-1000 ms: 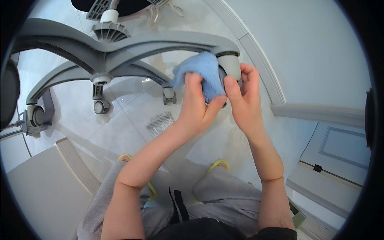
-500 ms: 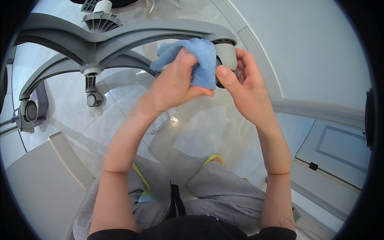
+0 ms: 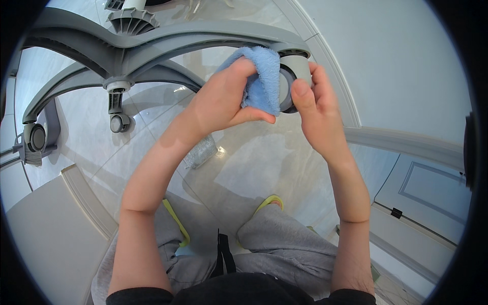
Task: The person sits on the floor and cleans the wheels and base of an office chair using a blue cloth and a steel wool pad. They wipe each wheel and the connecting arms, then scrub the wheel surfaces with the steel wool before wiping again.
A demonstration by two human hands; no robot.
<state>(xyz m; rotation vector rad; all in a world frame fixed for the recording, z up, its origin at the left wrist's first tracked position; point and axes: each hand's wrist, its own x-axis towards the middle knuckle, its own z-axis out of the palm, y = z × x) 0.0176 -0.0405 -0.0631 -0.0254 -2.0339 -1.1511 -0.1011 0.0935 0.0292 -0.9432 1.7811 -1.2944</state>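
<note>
One blue cloth point(image 3: 267, 76) clamped in left fingers point(image 3: 243, 67); right fingers point(image 3: 304, 95) clamped round grey caster point(image 3: 295, 65), just right of left fingers.

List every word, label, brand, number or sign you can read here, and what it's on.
No readable text, number or sign anywhere in view.
Blue cloth in the left hand: no print visible.
Caster held by the right hand: no marking visible.
Grey wheeled base: no label visible.
Any finer marks would be too small to read.
</note>
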